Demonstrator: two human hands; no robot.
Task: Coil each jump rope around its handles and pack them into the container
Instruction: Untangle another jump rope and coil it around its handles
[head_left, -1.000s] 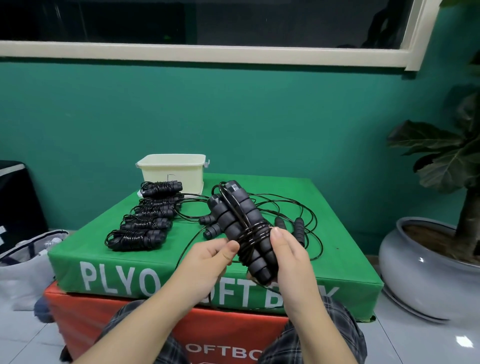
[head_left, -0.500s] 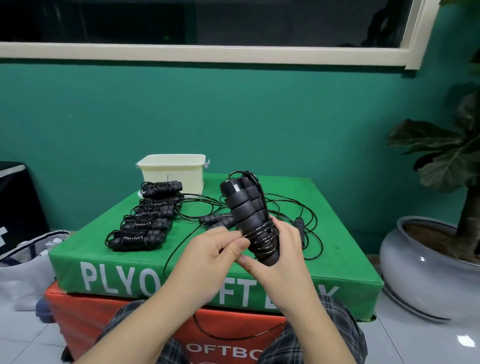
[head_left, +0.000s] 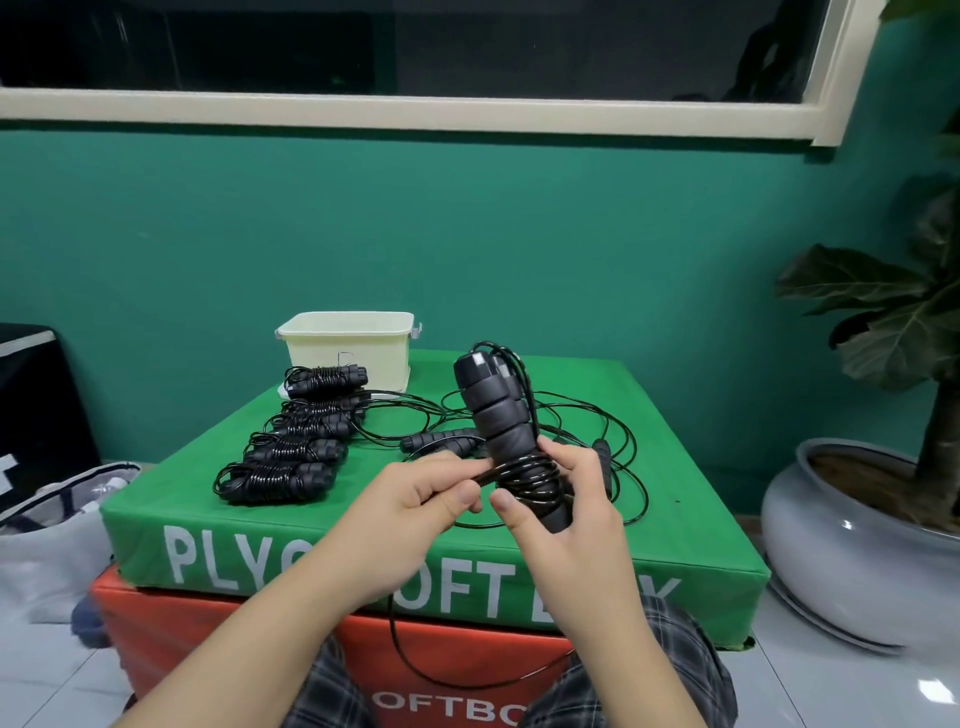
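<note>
My right hand (head_left: 563, 512) grips the lower end of a pair of black jump-rope handles (head_left: 496, 415), held upright over the green box. Several turns of thin black rope (head_left: 527, 475) wrap the handles just above my fingers. My left hand (head_left: 415, 501) pinches the free rope beside those turns; a slack loop (head_left: 415, 660) hangs down in front of the orange box. Several coiled jump ropes (head_left: 283, 475) lie in a row on the left of the box top. A cream plastic container (head_left: 348, 348) stands behind them.
An uncoiled rope (head_left: 582, 421) with loose handles (head_left: 441, 441) sprawls over the green soft plyo box (head_left: 675, 551), which sits on an orange box (head_left: 234, 629). A potted plant (head_left: 852, 525) stands at the right, bags at the left.
The handle bundle has swung from tilted to nearly upright. My left hand has brought the rope round the handles, adding to the turns, and the slack loop now hangs lower.
</note>
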